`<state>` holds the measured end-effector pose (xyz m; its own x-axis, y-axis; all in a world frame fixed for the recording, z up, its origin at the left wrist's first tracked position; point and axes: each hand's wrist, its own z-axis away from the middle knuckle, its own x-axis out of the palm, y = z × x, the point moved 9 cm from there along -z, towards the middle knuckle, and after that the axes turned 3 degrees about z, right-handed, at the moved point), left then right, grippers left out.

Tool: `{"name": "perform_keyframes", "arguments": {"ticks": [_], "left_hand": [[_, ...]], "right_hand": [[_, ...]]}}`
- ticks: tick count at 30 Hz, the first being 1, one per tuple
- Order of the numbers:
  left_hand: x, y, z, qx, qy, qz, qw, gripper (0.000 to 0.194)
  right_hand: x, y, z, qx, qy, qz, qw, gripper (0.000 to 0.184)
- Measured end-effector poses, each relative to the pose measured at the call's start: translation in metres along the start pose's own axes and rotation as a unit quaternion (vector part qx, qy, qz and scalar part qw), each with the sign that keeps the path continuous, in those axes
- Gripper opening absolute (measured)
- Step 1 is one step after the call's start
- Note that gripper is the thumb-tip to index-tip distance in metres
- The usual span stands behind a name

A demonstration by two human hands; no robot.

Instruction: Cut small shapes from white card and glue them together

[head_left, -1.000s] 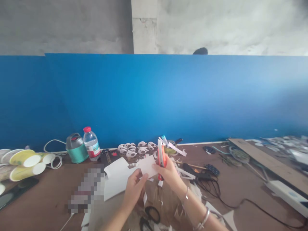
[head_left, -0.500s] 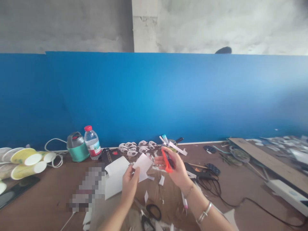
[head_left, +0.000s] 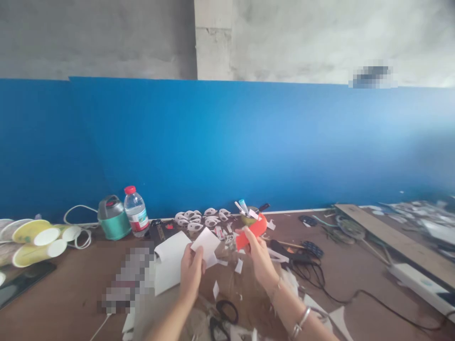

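Between thumb and fingers of my left hand [head_left: 192,272] is a small white sheet of paper [head_left: 208,242], angled upward. My right hand [head_left: 259,255] is closed on a bright orange-red curved piece [head_left: 256,231]; its material is unclear. The two hands are apart, over the middle of the table. A larger white sheet [head_left: 168,274] lies just left of my left hand. Black-handled scissors [head_left: 227,311] rest between my forearms among paper scraps. Behind the hands are several white cut-out shapes with holes [head_left: 194,219].
A red-capped water bottle [head_left: 136,213] and a teal-and-grey container [head_left: 114,222] stand at back left, near yellow paper cups [head_left: 37,237]. On the right are a black tool with a cable [head_left: 295,255], a long board [head_left: 394,237] and a white power strip [head_left: 421,286]. A blue partition [head_left: 227,142] stands behind.
My right hand has turned, so the orange-red piece now extends up and to the right, showing its broad side. My left hand and its paper have barely moved.
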<state>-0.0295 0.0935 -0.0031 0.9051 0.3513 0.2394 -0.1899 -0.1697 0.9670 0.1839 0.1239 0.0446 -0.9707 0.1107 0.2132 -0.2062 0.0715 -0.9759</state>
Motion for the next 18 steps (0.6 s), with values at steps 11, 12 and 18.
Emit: {"name": "perform_keyframes", "arguments": {"ticks": [11,12,18], "left_hand": [[-0.012,0.004,0.0,0.023,0.044,-0.009,0.999,0.026],[-0.011,0.004,0.0,0.021,0.037,0.0,0.999,0.027],[-0.013,0.002,-0.001,0.033,0.042,-0.02,0.998,0.03]], "right_hand": [[0.026,0.039,0.014,0.072,-0.15,-0.044,0.985,0.046],[0.03,0.041,0.015,0.081,-0.168,-0.046,0.981,0.045],[0.031,0.055,0.016,0.119,-0.162,0.009,0.98,0.04]]}}
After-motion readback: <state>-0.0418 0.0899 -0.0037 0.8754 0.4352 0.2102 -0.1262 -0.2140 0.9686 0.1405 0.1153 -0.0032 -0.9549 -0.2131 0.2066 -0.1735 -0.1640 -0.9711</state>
